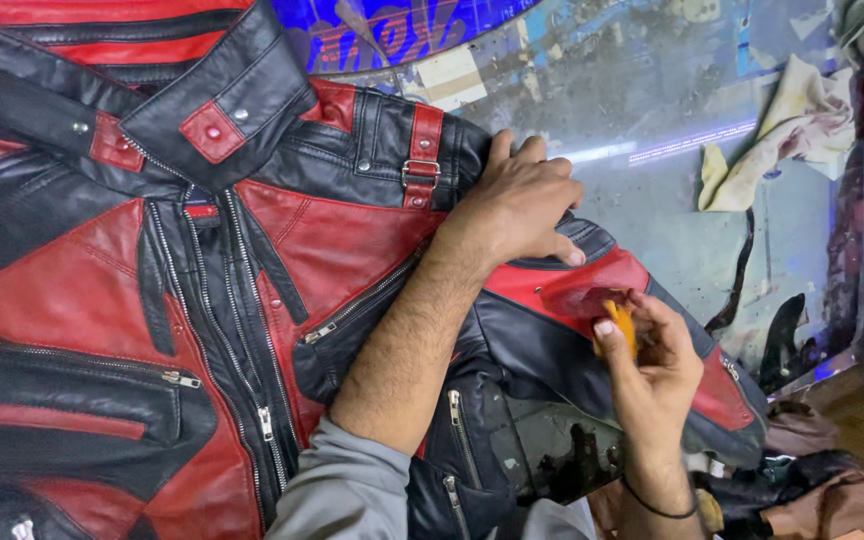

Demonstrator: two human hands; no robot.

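A red and black leather jacket (pixel 102 280) with silver zips, snaps and a buckled shoulder strap lies spread on a stained work table (pixel 652 210). My left hand (pixel 522 205) presses flat on the jacket's shoulder, where the sleeve begins. My right hand (pixel 652 355) pinches a small yellow-orange piece, perhaps a sponge or cloth (pixel 620 325), against the red band of the sleeve (pixel 572 290). A darker wet-looking patch shows on the red leather beside that piece.
A crumpled pale yellow rag (pixel 792 130) lies on the table at the upper right. Dark and brown leather scraps (pixel 822 480) are heaped at the lower right. A blue-lit panel (pixel 392 30) shows at the top edge.
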